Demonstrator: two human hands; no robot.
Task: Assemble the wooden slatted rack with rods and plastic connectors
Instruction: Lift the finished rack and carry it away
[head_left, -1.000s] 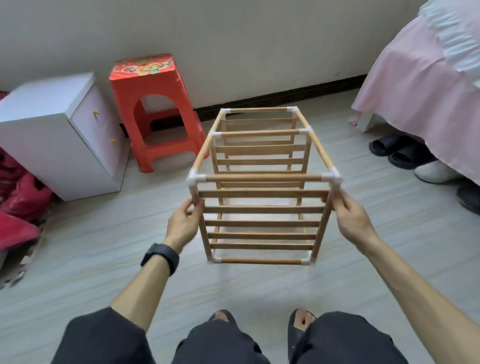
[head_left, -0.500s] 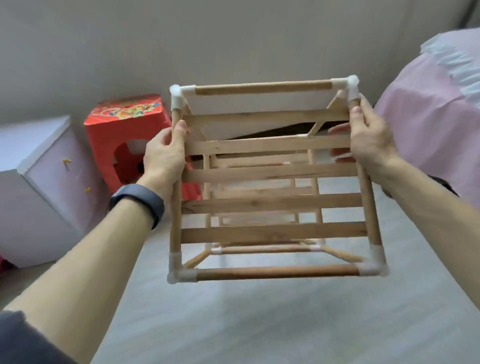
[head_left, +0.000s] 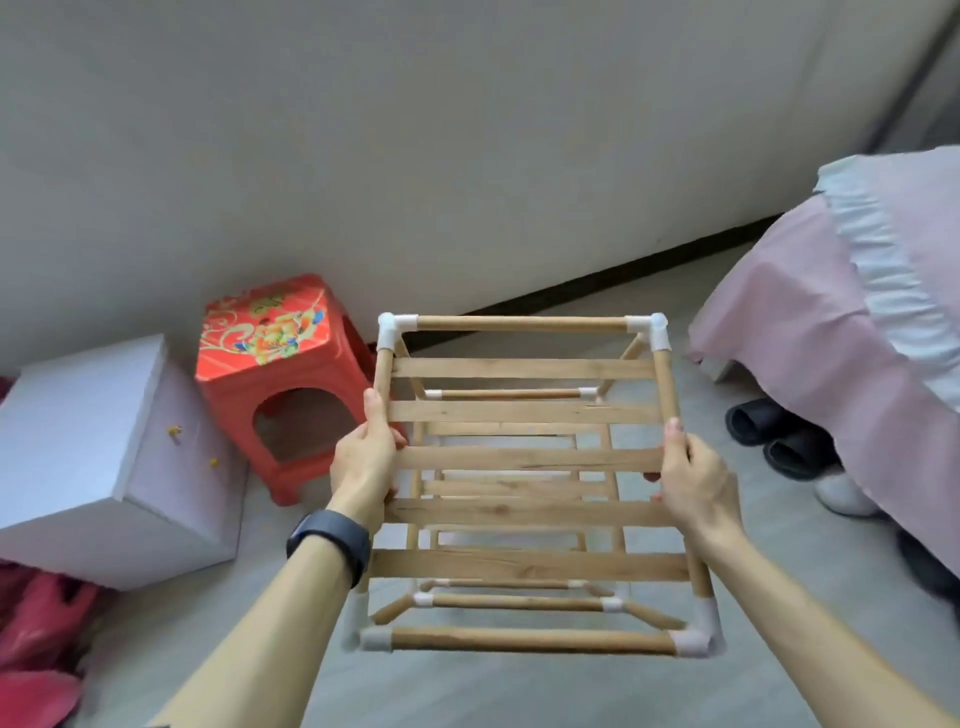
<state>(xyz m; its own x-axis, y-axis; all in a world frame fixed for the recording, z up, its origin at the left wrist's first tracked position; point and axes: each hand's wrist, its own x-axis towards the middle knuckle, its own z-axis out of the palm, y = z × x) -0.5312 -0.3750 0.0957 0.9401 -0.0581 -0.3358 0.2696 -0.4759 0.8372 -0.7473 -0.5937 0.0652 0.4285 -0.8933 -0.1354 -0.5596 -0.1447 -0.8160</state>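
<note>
Wooden rack (head_left: 524, 460) now lower, left hand (head_left: 363, 462) and right hand (head_left: 696, 483) fingers wrapped round its side rods (head_left: 667, 384)

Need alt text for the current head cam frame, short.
Two bare hands hold a wooden slatted rack with white plastic corner connectors up before the camera, left hand and right hand each gripping a side rod. Behind it stand a red plastic stool and a white cabinet; a pink-covered bed is at right.
</note>
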